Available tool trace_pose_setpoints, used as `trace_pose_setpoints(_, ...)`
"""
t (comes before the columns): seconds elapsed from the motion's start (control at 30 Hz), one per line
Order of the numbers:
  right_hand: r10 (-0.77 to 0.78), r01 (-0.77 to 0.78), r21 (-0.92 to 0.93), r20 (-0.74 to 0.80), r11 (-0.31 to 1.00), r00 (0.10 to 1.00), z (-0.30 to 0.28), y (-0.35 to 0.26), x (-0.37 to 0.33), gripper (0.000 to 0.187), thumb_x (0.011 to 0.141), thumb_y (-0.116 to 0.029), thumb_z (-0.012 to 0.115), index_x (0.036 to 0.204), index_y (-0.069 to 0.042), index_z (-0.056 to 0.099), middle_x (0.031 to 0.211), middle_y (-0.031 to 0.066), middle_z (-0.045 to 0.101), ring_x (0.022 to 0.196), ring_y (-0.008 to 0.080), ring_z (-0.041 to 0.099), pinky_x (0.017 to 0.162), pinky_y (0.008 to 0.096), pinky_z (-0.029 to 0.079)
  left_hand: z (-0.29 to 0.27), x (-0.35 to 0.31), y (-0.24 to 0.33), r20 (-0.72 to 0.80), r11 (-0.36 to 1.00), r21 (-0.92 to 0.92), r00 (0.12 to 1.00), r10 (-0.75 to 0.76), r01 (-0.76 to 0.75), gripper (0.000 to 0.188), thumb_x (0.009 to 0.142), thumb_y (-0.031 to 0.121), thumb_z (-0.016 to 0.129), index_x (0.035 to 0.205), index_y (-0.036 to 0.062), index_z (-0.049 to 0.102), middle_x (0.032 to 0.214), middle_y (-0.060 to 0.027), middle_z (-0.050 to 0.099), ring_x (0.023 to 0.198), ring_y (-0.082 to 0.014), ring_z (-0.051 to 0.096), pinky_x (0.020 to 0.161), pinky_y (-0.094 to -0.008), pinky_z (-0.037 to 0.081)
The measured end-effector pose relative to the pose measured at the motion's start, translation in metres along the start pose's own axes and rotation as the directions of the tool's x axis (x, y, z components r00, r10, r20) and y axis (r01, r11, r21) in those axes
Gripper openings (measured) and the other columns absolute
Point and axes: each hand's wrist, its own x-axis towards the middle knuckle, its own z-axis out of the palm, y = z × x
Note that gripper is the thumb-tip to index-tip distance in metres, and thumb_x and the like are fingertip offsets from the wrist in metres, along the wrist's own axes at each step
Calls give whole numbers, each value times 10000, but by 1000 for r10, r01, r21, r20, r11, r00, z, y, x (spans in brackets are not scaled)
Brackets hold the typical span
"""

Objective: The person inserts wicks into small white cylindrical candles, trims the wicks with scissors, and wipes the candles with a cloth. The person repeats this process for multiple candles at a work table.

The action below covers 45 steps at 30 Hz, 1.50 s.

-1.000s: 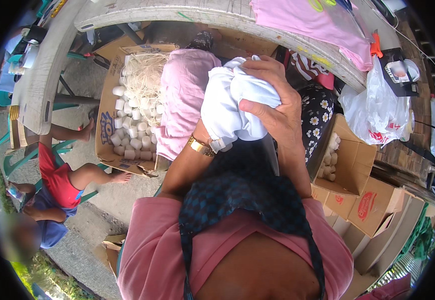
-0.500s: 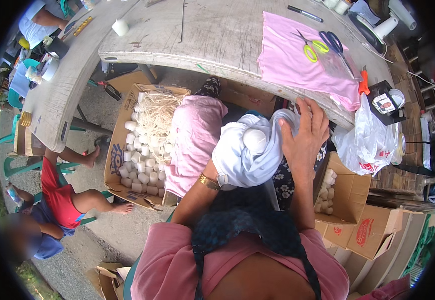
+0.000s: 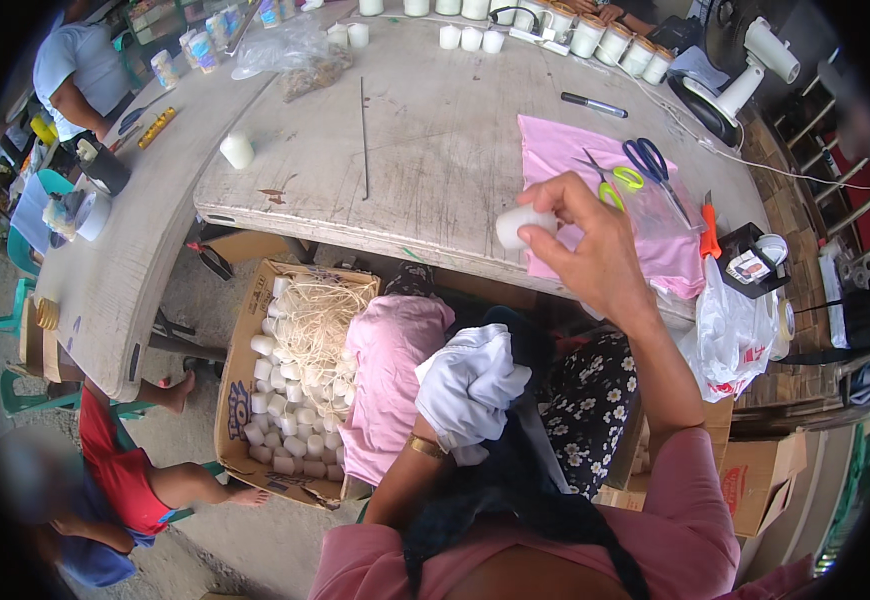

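My right hand (image 3: 600,250) is raised at the table's front edge, pinching a short white candle (image 3: 517,228) between thumb and fingers. My left hand is over my lap, covered by a bunched pale cloth (image 3: 475,385); its fingers are hidden, and only the wrist with a gold-coloured watch band (image 3: 427,446) shows. A pink cloth (image 3: 395,360) lies beside it, draped over the side of a cardboard box (image 3: 232,405). Inside that box are several white candles (image 3: 300,440) and a heap of pale strings (image 3: 320,325).
On the table (image 3: 425,150) are a pink cloth (image 3: 545,150), green-handled scissors (image 3: 610,185), blue-handled scissors (image 3: 660,175), a marker (image 3: 593,104), a thin rod (image 3: 364,140) and a standing candle (image 3: 237,150). An orange cutter (image 3: 709,230) and plastic bag (image 3: 740,330) are at right. People are nearby.
My right hand has lifted the candle out of the pale cloth and carried it up to the table edge. The cloth now bunches over my left hand. The view has tilted up, showing more table.
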Motion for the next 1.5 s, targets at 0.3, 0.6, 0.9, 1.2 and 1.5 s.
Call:
trace_pose_setpoints(0.3,-47,-156,-558,-332,815,942,-43,205,239,268,735,-204,746,866,-6,621,892,169,673,835,290,659,746,386,510,-27,14,-31,7,958,234,985,-175,169,299,942,225,456,668,110,497,635,15,418,516,-109,354,464,-248,296)
trace_pose_setpoints(0.6,299,-333,-149,-214,931,930,-4,286,302,420,795,-223,652,1204,-141,609,971,101,665,907,207,624,821,312,496,-45,5,-36,-104,918,297,964,-244,264,251,928,227,476,713,99,503,671,4,438,552,-124,381,495,-262,316)
trace_pose_setpoints(0.9,74,-76,-34,-64,996,995,-138,98,116,160,901,-95,576,981,28,639,884,61,649,808,116,600,751,249,488,-51,-15,0,-216,846,524,976,21,97,210,915,228,496,759,88,509,708,-7,459,589,-139,407,527,-276,336)
trace_pose_setpoints(1.2,798,-798,226,117,559,592,-227,75,-316,164,889,-127,512,936,-33,637,816,22,628,732,100,583,657,225,473,-60,-71,43,-276,596,788,953,122,152,181,902,230,516,804,77,515,744,-18,480,626,-153,433,558,-290,356)
trace_pose_setpoints(1.5,995,-984,169,-76,-50,-63,-68,339,-471,371,757,-120,595,1115,-26,608,926,128,640,714,216,640,553,326,537,-6,-52,0,-207,497,850,978,3,178,170,889,231,536,849,67,522,781,-29,500,662,-168,459,589,-304,375)
